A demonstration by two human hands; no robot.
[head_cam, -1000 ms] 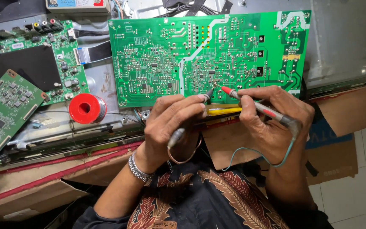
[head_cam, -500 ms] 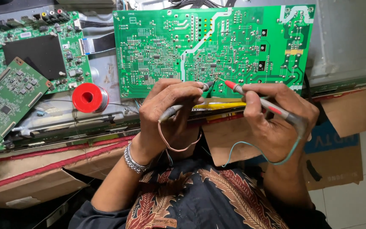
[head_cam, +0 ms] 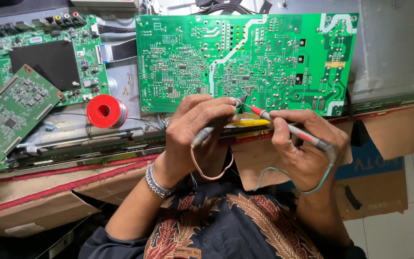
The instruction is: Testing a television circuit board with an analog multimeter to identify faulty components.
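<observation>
While the left hand (head_cam: 202, 129) pinches a grey probe (head_cam: 216, 122) between thumb and fingers, the right hand (head_cam: 303, 148) grips a red-tipped probe (head_cam: 283, 125) like a pen. Both tips meet close together on the near edge of the large green circuit board (head_cam: 245, 57), at its middle. That board lies flat, solder side up, bright green with pale traces and many silvery joints. A pinkish lead loops under the left wrist, a teal lead under the right. A yellow strip (head_cam: 247, 123) lies just beneath the tips. To the left sit 2 smaller green boards (head_cam: 10, 110), partly overlapping, and 1 red solder spool (head_cam: 105, 111) between them and the large board. In all: 2 probes, 3 boards, 1 spool.
</observation>
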